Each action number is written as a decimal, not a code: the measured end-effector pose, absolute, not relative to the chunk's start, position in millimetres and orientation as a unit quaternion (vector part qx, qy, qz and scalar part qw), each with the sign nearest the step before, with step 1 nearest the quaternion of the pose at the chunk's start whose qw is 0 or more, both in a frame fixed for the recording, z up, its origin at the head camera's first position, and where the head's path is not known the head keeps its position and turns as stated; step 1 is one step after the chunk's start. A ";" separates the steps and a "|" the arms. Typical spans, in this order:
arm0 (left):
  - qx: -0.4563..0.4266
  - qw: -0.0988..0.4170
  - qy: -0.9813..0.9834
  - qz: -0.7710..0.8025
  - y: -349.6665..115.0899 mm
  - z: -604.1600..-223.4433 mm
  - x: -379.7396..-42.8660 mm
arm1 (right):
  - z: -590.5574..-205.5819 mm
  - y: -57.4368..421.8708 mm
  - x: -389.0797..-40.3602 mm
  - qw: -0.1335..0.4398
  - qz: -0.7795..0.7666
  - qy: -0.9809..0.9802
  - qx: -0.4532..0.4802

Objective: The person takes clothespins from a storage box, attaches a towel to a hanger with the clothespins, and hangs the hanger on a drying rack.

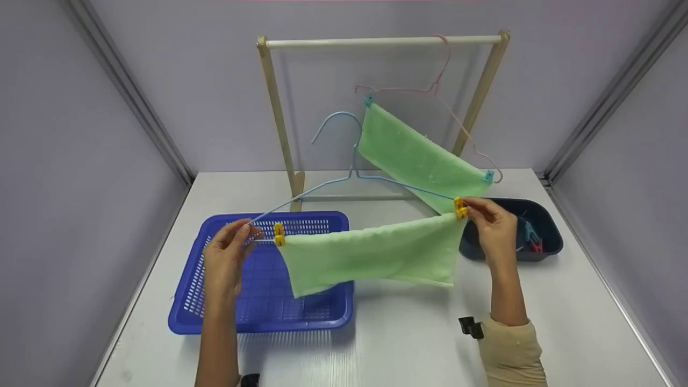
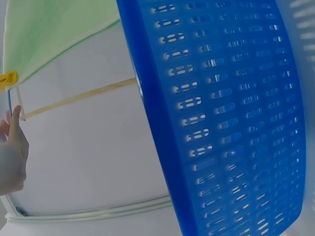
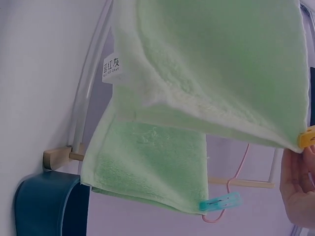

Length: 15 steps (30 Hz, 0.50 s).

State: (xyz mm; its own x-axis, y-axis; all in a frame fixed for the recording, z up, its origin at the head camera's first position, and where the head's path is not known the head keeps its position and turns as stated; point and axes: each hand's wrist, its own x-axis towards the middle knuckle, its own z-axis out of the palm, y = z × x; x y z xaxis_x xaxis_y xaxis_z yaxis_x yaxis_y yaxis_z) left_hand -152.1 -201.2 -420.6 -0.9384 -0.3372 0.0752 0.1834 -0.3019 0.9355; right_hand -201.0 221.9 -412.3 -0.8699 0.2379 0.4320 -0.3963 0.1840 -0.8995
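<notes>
A light blue wire hanger (image 1: 355, 161) is held out in front, with a light green towel (image 1: 371, 252) hanging from its lower bar. Two yellow clothespins, a left clothespin (image 1: 279, 235) and a right clothespin (image 1: 459, 208), fasten the towel's upper corners. My left hand (image 1: 226, 252) pinches the hanger's left end, a little outside the left clothespin. At the right end, my right hand (image 1: 493, 228) pinches the hanger, its fingertips against the right clothespin; the wire's corner is hidden there. A white label (image 3: 111, 68) shows on the towel in the right wrist view.
Behind, a pink hanger (image 1: 403, 89) hangs from the rack's rail (image 1: 376, 42), holding a second green towel (image 1: 414, 150) with teal clothespins. A blue basket (image 1: 191, 279) stands at left; a dark bin (image 1: 553, 231) with clothespins stands at right.
</notes>
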 end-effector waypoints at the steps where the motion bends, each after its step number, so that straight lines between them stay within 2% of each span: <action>1: 0.082 0.168 -0.562 -0.806 -200.2 -420.7 -153.4 | -411.8 221.6 -200.4 0.248 0.640 -0.725 0.057; 4: 0.103 0.178 -0.526 -0.825 -197.2 -421.6 -156.6 | -411.5 220.9 -198.3 0.249 0.647 -0.718 0.059; 9: 0.085 0.190 -0.394 -0.895 -192.1 -420.1 -160.8 | -412.2 220.7 -196.5 0.266 0.635 -0.723 0.058; 15: 0.089 0.175 -0.267 -0.943 -187.4 -414.8 -165.8 | -409.7 220.2 -194.8 0.277 0.640 -0.715 0.052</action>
State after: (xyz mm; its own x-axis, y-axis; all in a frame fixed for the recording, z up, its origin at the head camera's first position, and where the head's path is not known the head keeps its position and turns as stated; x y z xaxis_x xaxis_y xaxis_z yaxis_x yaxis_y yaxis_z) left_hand -165.8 -187.4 -414.8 -0.9227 -0.3783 -0.0739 0.2834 -0.7958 0.5351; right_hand -194.8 220.2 -409.7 -0.8412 0.2807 0.4622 -0.4285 0.1755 -0.8863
